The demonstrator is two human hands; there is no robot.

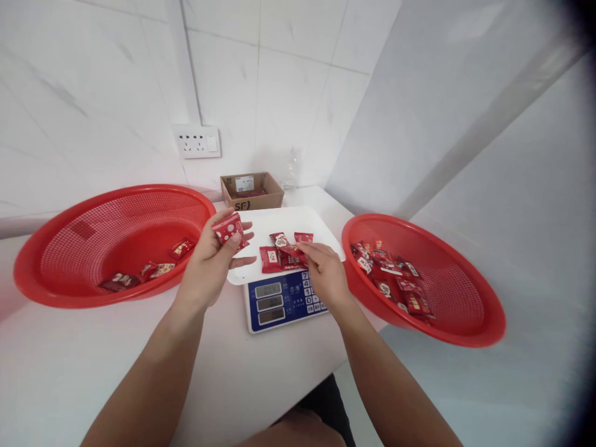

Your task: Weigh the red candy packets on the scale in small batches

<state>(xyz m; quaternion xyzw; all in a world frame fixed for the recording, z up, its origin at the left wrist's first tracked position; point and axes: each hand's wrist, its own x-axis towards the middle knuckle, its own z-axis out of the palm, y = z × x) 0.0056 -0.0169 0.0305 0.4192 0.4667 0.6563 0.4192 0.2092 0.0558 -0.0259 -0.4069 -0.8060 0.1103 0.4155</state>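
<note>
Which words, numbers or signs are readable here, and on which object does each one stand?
"SF": front of the cardboard box
"7", "4", "1", "0": keys of the scale
Too blurred: scale displays, box label, print on the red packet in the left hand and the others.

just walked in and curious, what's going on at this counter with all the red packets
A person works at a scale on a white counter. Their left hand holds a red packet by the scale's white tray; the right hand touches the packets lying on it. The left basket holds a few packets, the right basket many more.
</note>
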